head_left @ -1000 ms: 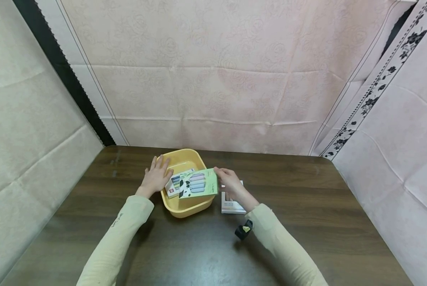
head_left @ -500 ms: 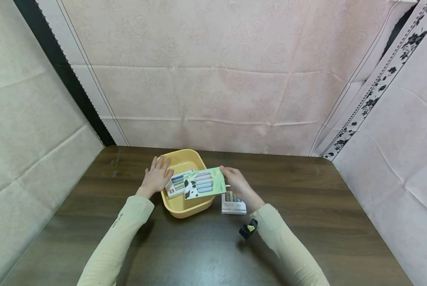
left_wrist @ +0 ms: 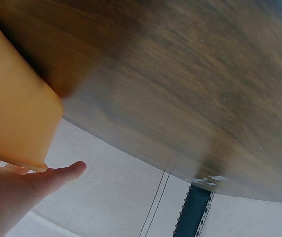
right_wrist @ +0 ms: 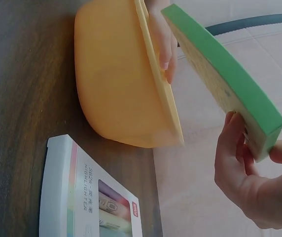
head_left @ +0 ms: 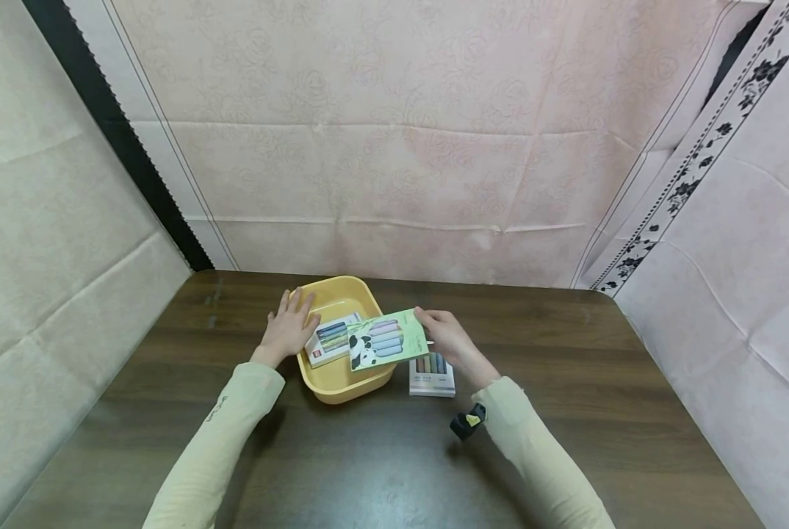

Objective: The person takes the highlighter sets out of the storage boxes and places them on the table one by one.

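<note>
My right hand (head_left: 450,339) pinches one end of a green highlighter box (head_left: 386,339) with a panda and pastel pens printed on it. In the head view that box overlaps the right side of a yellow plastic basket (head_left: 328,388); the right wrist view has it raised above the rim. Fingers spread, my left hand (head_left: 286,328) rests on the basket's left rim. Inside the basket lies a white pen box (head_left: 328,342), partly covered by the green box in the head view. Below my right hand, a white highlighter box (right_wrist: 89,192) lies on the table.
The brown wooden table (head_left: 341,470) ends at a back edge just behind the basket. Pale patterned cloth (head_left: 394,162) hangs behind it, with more cloth on the left and right sides.
My right hand has moved to the right with the green highlighter box, uncovering more of the white box in the basket. My left hand has stayed on the rim.
</note>
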`<state>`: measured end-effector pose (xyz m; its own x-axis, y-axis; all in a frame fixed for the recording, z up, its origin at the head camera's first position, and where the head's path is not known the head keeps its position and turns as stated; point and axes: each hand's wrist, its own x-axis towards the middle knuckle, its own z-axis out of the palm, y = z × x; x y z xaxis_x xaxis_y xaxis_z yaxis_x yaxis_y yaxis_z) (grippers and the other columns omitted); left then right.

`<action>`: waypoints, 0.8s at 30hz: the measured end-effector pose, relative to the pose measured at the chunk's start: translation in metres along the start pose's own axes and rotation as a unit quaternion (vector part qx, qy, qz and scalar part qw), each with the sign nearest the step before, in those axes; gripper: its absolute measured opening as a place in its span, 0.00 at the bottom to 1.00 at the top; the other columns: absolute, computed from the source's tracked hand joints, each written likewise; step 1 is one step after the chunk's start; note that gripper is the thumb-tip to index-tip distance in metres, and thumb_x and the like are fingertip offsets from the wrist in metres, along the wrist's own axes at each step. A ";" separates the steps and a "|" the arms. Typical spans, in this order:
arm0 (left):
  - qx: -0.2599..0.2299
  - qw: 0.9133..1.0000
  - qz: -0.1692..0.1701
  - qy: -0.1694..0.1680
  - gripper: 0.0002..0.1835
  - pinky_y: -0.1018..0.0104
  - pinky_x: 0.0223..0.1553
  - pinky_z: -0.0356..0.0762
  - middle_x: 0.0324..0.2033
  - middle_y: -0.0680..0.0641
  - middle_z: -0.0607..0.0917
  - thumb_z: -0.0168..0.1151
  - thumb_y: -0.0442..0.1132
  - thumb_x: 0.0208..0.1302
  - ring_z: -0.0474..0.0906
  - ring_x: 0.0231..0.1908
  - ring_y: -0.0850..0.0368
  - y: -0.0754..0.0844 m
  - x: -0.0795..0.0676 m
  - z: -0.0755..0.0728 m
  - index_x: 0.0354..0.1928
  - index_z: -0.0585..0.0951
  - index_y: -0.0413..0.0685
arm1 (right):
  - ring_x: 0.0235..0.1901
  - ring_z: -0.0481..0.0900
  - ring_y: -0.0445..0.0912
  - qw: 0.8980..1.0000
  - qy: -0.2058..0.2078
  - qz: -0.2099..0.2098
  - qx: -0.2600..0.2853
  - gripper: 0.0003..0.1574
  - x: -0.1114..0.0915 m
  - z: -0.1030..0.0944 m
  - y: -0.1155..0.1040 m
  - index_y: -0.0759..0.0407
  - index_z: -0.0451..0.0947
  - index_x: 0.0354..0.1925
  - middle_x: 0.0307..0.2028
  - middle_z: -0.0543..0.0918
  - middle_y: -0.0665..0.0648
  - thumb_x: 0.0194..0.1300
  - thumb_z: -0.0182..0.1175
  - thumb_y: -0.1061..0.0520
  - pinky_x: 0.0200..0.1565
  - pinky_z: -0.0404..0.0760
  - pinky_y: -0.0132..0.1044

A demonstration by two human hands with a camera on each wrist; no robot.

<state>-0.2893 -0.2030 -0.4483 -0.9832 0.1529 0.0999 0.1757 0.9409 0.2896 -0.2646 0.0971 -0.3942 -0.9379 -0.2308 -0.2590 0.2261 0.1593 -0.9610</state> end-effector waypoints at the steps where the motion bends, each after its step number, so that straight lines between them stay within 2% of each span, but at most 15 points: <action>1: 0.000 1.000 0.000 0.000 0.31 0.29 0.54 0.51 0.68 0.36 0.47 0.34 0.53 0.68 0.37 0.67 0.35 0.000 0.000 0.000 0.68 0.51 0.46 | 0.35 0.79 0.43 1.000 -0.002 0.000 0.004 0.27 0.000 -0.001 0.000 0.65 0.69 0.53 0.43 0.79 0.63 0.68 0.43 0.46 0.37 0.79 0.37; 10: -0.006 1.000 -0.004 -0.003 0.31 0.29 0.54 0.50 0.68 0.36 0.46 0.35 0.53 0.68 0.36 0.67 0.36 0.000 0.000 0.000 0.68 0.51 0.46 | 0.36 0.80 0.44 0.999 -0.023 0.006 0.047 0.29 -0.001 -0.010 0.002 0.71 0.66 0.55 0.47 0.76 0.66 0.69 0.43 0.49 0.40 0.80 0.41; 24: -0.008 1.000 -0.009 -0.007 0.32 0.29 0.55 0.49 0.68 0.36 0.45 0.34 0.54 0.68 0.35 0.67 0.36 0.001 0.000 -0.001 0.68 0.50 0.45 | 0.41 0.79 0.44 0.994 -0.054 -0.001 0.095 0.27 -0.005 -0.034 0.001 0.69 0.64 0.57 0.46 0.78 0.60 0.69 0.42 0.50 0.43 0.78 0.39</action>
<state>-0.2895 -0.2022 -0.4474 -0.9867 0.1414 0.0807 0.1595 0.9386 0.3058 -0.2684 0.1311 -0.3909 -0.9067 -0.3346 -0.2567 0.2802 -0.0231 -0.9597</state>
